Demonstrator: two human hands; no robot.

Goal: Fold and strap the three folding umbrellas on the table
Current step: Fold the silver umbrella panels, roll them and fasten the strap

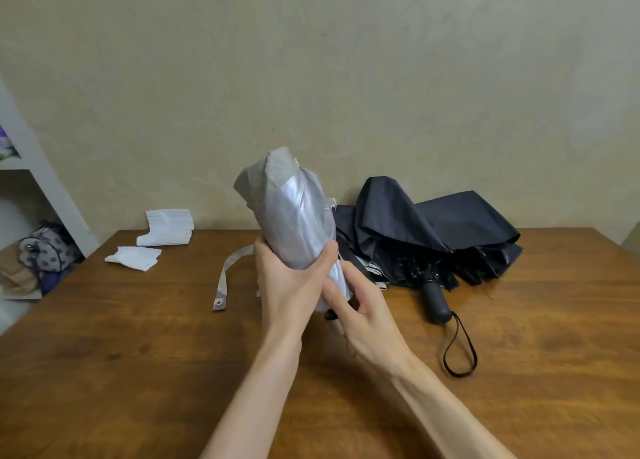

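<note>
Left hand (294,287), right hand (367,315) bare; forearms bare too

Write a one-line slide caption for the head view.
The left hand and right hand grip a rolled silver umbrella over the table, its strap unfastened; a dark umbrella lies loose behind.

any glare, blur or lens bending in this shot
Head view: soft, even light with faint shadows; a pale sheen streaks the shiny silver folded umbrella gripped by the left hand and right hand; the wide lens slants the white shelf at the left edge; overall slightly soft.
</note>
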